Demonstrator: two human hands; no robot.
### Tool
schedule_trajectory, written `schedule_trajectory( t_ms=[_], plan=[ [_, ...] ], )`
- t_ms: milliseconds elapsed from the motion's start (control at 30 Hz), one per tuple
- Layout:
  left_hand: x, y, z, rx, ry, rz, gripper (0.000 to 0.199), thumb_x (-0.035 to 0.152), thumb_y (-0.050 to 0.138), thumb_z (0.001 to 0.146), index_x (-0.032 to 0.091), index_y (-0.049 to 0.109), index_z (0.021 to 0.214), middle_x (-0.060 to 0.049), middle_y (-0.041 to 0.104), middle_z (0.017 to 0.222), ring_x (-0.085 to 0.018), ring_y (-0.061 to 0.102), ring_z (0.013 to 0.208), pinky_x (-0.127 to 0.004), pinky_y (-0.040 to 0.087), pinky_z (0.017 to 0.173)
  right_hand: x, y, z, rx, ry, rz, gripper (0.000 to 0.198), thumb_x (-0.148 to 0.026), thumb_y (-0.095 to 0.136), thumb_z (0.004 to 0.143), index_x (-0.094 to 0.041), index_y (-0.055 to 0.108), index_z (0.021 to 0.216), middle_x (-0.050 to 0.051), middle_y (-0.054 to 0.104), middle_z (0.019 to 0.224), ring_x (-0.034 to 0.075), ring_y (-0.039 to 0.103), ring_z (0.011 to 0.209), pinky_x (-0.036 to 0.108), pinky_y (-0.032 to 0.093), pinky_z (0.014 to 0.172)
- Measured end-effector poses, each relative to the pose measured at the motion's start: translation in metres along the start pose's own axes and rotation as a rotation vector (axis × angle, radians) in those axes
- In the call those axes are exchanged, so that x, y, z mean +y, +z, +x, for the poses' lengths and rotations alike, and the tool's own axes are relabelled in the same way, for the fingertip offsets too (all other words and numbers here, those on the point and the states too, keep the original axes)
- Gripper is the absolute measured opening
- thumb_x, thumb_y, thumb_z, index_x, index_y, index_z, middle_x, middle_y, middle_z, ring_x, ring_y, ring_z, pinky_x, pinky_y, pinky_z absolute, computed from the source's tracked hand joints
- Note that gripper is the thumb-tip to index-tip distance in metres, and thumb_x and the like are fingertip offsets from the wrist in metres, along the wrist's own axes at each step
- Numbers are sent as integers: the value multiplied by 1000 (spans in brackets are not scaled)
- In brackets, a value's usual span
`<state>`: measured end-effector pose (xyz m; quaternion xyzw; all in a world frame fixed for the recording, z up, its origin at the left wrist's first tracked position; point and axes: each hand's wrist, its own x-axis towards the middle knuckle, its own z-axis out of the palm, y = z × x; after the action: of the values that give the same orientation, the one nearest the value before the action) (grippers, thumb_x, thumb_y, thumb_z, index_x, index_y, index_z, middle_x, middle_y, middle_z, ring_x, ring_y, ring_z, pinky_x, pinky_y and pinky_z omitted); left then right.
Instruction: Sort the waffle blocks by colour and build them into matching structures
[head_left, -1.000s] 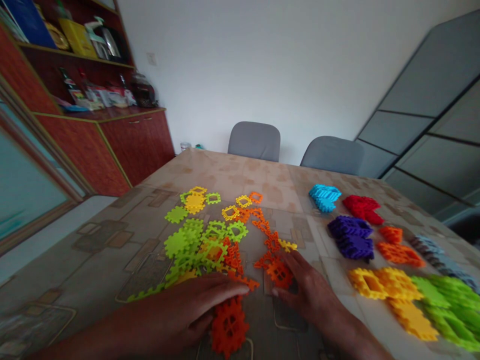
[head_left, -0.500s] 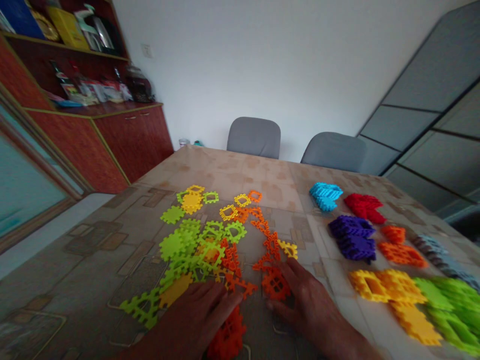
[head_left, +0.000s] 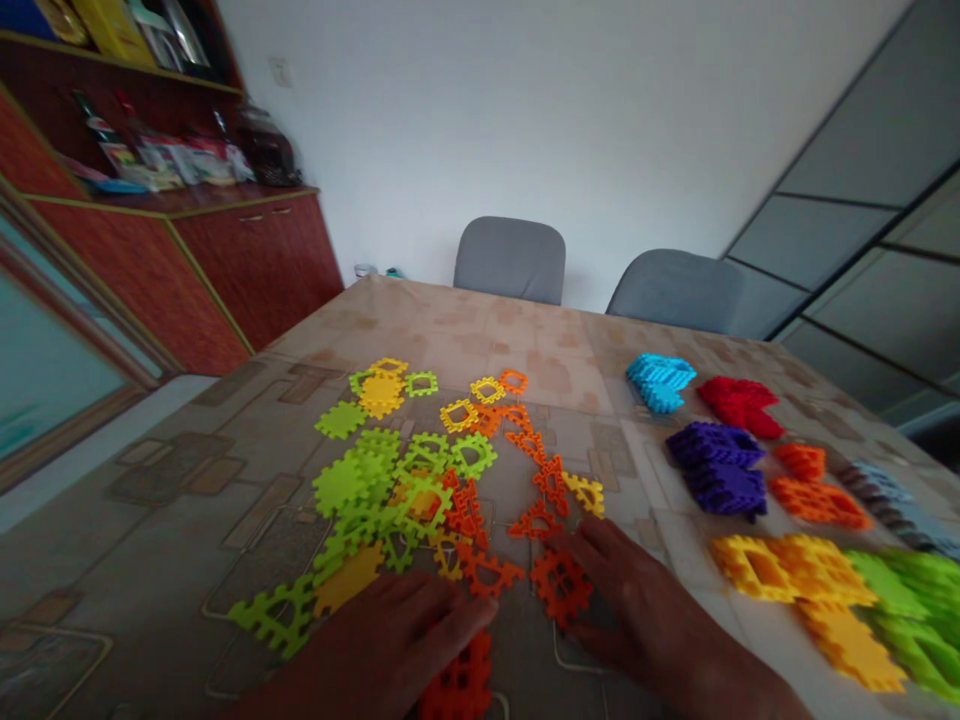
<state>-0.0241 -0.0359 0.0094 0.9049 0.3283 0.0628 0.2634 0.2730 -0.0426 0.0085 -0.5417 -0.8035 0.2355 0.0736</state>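
Observation:
My left hand (head_left: 397,635) lies low over the near edge of the loose plastic building pieces, back up, fingers stretched loosely. Its thumb is just above an orange grid piece (head_left: 461,685), partly hidden by the hand. My right hand (head_left: 637,610) is beside an orange window piece (head_left: 561,585), its thumb and fingers apart near the piece's right edge; whether it touches is unclear. Between the hands lies an orange arched piece (head_left: 489,572). Further off are an orange triangle frame (head_left: 535,521) and a small yellow piece (head_left: 585,493). A green heap (head_left: 364,475) spreads left of centre.
Sorted by colour on the right are light blue (head_left: 660,380), red (head_left: 739,405), purple (head_left: 720,470), orange (head_left: 821,502), grey (head_left: 896,508), yellow (head_left: 795,570) and green (head_left: 911,610) stacks. Two grey chairs (head_left: 510,260) stand behind the patterned table (head_left: 420,320).
My right thumb has drawn back to the right from the orange window piece. My left hand stays nearly in place. The whole view has shifted slightly.

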Motion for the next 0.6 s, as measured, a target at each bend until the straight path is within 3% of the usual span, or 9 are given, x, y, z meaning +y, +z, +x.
schedule_trajectory(
  t_ms=[133,233,400,600],
  plan=[
    [-4,-3,1,13,28,-29,79,37,77,81,40,38,149,-1,62,136,-29,60,116,-36,47,102,-2,-3,2,16,-9,14,70,-17,78,70,-29,58,136,11,59,137,34,56,126,47,51,102],
    [-7,-1,0,5,20,7,86,36,81,76,41,37,150,-2,63,134,-31,60,115,-38,47,100,-2,-4,1,-13,-2,7,76,-18,82,67,-28,57,138,12,58,140,36,53,128,48,49,105],
    [-6,1,6,-20,16,25,68,42,74,84,37,45,146,-6,65,129,-32,62,110,-39,50,92,1,-3,0,-35,-1,7,71,-29,81,72,-24,56,139,13,54,145,35,48,134,50,44,110],
    [-8,-9,4,-69,-45,-7,89,32,87,69,43,43,146,-2,62,134,-33,61,115,-41,52,95,-8,-6,-1,-7,-26,26,64,-40,78,77,-20,59,135,15,55,142,35,49,133,49,42,110]
  ],
)
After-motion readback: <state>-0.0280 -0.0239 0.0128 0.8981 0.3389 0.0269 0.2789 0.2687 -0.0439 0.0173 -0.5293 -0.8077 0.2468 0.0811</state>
